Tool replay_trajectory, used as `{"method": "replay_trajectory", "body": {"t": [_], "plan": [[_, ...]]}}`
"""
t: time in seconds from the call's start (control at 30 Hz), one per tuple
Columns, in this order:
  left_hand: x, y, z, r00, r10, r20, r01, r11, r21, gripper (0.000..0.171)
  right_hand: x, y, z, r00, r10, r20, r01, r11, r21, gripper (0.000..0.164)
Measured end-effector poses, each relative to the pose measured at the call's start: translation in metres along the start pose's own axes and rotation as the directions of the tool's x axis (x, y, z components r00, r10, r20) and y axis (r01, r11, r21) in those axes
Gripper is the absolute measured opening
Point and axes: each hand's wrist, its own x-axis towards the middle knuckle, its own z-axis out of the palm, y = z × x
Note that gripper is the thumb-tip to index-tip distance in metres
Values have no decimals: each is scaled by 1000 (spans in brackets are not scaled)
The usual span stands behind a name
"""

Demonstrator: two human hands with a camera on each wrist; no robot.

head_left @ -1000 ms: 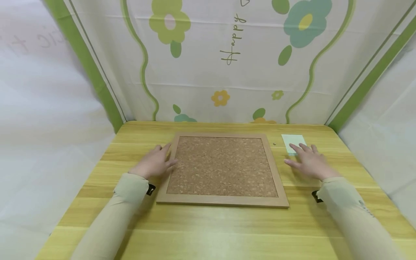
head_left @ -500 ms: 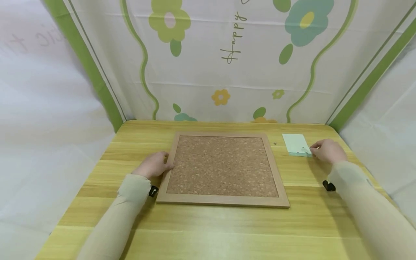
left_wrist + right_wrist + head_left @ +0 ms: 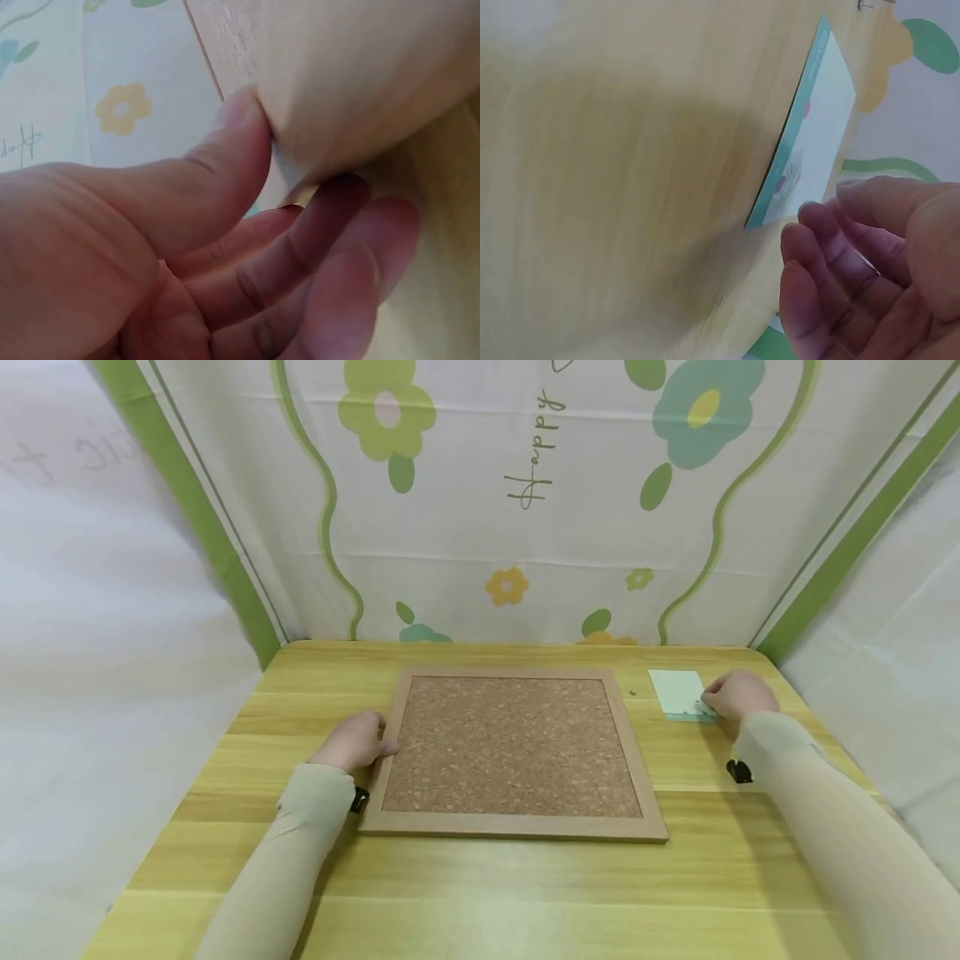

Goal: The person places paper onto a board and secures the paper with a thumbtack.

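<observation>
A wood-framed corkboard lies flat on the table. My left hand grips its left edge; in the left wrist view the thumb is on the frame and the curled fingers reach beneath it. To the right lies a pale green paper note with a teal strip and a small print. My right hand is at the note's right edge, thumb and fingertips brought together there. In the right wrist view the fingertips cover that edge of the note, so the exact hold is partly hidden.
A small metal thumbtack lies between the corkboard and the note. The wooden table reaches back to a flower-printed cloth, with more white cloth on both sides.
My left fingers have drawn in onto the corkboard's edge. My right hand moved from over the note to its right corner, then slightly left and back along that edge, fingertips now together.
</observation>
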Motion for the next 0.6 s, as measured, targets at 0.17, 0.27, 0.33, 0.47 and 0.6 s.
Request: {"method": "replay_trajectory", "body": {"t": [0.17,0.27,0.33,0.47,0.6], "plan": [[-3,1,0,1000,-10,12,10,1000,-21,48,9,-2,6,993,99,57,-99,995,9,56],[-6,1,0,999,-22,24,23,999,-41,46,14,-4,8,980,153,124,-152,988,-24,57],[-7,0,1,999,-35,31,37,998,-57,45,16,-7,9,973,167,159,-160,986,-52,55],[-7,0,1,999,-26,24,28,998,-56,46,19,-13,7,969,169,182,-156,984,-84,55],[-5,0,-1,1000,-3,7,3,1000,-24,45,24,-12,5,955,207,214,-195,978,-79,56]]}}
